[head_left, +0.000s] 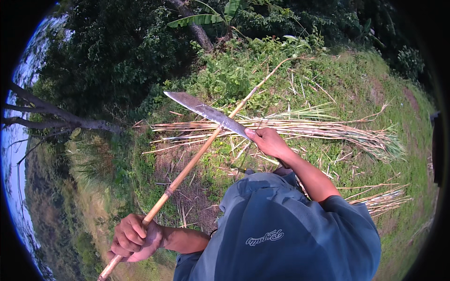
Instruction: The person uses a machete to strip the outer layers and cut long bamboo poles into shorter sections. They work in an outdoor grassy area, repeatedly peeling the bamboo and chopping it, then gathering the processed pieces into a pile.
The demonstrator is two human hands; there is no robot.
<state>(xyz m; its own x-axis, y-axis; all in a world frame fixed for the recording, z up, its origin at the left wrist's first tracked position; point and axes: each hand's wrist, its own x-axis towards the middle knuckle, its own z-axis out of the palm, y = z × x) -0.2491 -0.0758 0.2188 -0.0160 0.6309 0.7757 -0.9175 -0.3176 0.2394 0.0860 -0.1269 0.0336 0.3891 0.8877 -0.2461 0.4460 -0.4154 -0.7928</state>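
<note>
My left hand [135,238] grips the lower part of a long, pale cane stalk [197,157] that slants up and away to the right over the grass. My right hand [268,141] holds a big knife with a worn grey blade [206,112]; its handle is hidden in my fist. The blade points up to the left and its edge rests against the stalk near the middle. My blue short-sleeved shirt [281,229] fills the lower middle of the view.
A bundle of cut cane stalks [300,129] lies across the grass behind the knife, leafy ends to the right. A smaller bundle [382,199] lies at the right. Bushes, a banana plant [201,19] and a leaning tree trunk [51,112] border the grassy slope.
</note>
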